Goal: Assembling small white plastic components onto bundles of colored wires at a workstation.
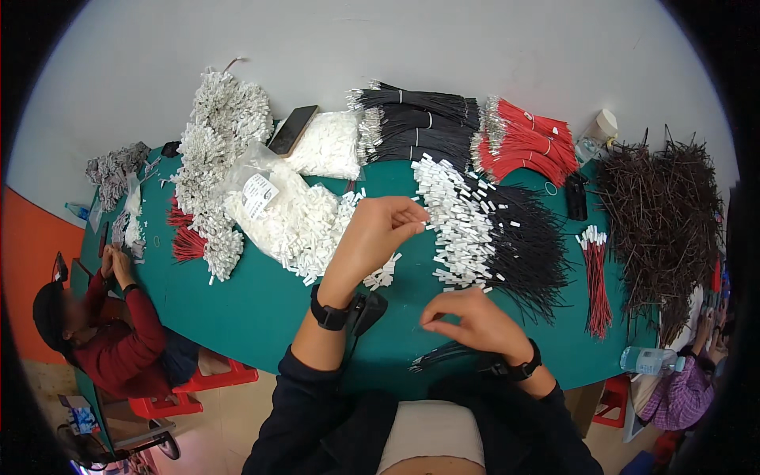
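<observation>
My left hand (381, 224) reaches over the middle of the table, its thumb and fingers pinched together. Its fingertips are beside the white-housing ends (455, 229) of a large spread of black wires (529, 245); whatever they hold is too small to make out. Nearer to me, my right hand (477, 322) is also closed in a pinch, with its contents hidden. Below that hand lie a few loose black wires (443, 355) with bare tips. Left of my left hand, loose white connector housings (305, 241) spill from a clear plastic bag (252, 176).
Bundled black wires (423, 119) and red wires (529, 142) lie at the back. A phone (294, 131) rests by a white bag (326, 146). Dark brown wires (661, 229) and a water bottle (651, 361) are at right. A co-worker (119, 336) sits at left.
</observation>
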`<action>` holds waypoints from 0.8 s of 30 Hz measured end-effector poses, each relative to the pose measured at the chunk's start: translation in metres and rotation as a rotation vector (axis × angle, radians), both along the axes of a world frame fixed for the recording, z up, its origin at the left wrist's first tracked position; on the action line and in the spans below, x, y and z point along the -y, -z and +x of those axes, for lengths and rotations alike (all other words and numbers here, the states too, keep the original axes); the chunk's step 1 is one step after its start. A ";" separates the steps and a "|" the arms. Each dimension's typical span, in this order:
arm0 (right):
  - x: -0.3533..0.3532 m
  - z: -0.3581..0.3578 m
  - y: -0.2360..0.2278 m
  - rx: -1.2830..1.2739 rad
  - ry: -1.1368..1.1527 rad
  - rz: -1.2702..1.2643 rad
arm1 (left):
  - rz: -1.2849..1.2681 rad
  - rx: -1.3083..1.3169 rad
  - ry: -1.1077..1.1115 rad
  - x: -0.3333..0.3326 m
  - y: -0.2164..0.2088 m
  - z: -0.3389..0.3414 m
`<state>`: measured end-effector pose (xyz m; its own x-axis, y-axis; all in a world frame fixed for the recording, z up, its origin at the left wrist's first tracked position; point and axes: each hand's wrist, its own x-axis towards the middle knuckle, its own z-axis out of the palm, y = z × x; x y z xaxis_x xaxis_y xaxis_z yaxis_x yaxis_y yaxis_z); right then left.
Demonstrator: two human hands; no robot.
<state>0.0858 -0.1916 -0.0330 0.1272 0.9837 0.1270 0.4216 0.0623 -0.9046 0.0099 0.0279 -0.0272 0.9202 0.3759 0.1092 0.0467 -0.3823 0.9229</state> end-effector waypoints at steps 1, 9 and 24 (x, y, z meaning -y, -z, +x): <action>-0.001 -0.002 0.001 0.075 -0.049 0.004 | -0.079 0.069 0.002 0.002 -0.002 -0.001; 0.002 0.005 -0.037 -0.289 0.088 -0.010 | -0.250 0.043 0.063 0.009 -0.025 -0.013; -0.017 0.023 -0.050 0.130 0.577 0.264 | -0.309 0.070 0.083 0.023 -0.037 -0.016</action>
